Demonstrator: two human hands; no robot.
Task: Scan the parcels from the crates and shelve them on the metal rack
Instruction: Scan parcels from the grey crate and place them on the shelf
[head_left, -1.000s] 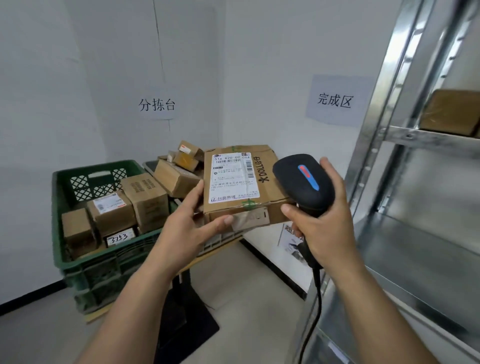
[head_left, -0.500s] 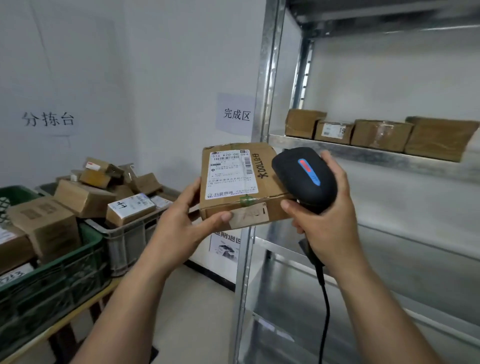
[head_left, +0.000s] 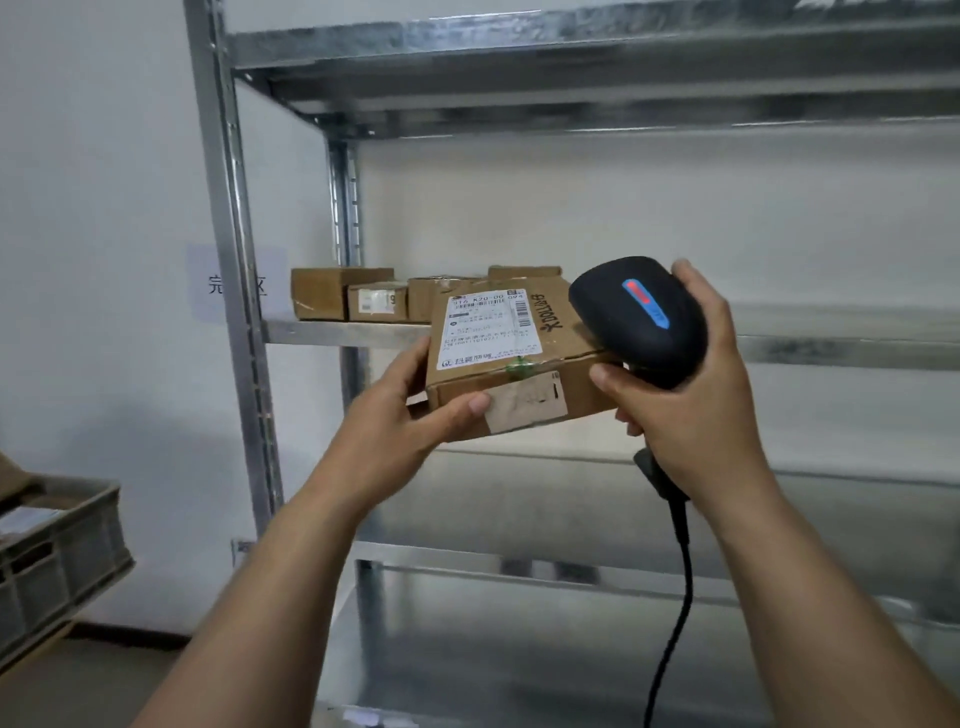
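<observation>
My left hand (head_left: 400, 410) grips a flat brown cardboard parcel (head_left: 511, 371) by its left end, white shipping label facing up. My right hand (head_left: 685, 395) is wrapped around a black handheld scanner (head_left: 636, 317) with a red-and-blue strip, its head resting over the parcel's right end; its black cable (head_left: 675, 613) hangs down. Both are held in front of the metal rack (head_left: 228, 291), just below its middle shelf (head_left: 343, 332). Several brown parcels (head_left: 337, 293) stand in a row at that shelf's left end.
A grey plastic crate (head_left: 67, 540) with parcels sits at the lower left on a wooden surface. The rack's upper shelf (head_left: 519, 36) and lower shelf (head_left: 519, 649) show bare metal. A paper sign (head_left: 208, 283) hangs on the white wall behind the rack post.
My view has swung right from the crates to face the rack. The parcel and scanner stay in my hands and now sit closer to the middle shelf.
</observation>
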